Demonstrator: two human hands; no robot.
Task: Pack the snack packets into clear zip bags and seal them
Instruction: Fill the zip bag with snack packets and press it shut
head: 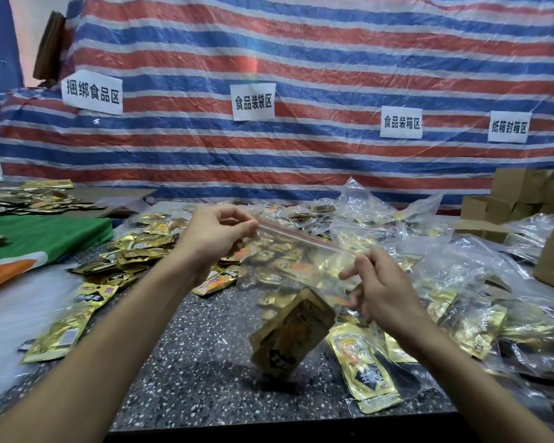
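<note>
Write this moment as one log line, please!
step: sealing | left hand: pinches zip strip's left end | right hand: pinches right end | clear plastic zip bag: held up, gold foil snack packets inside

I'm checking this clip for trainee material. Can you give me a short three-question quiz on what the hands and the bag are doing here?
1. True or false: the left hand and right hand each pinch one end of the zip bag's top strip.
2. Where in the bag is the gold packet? A) at the strip B) at the bottom C) half outside
3. Fill in: the boxes stand at the table's far ___ side.

Key: 1 true; 2 B; 3 right.
</note>
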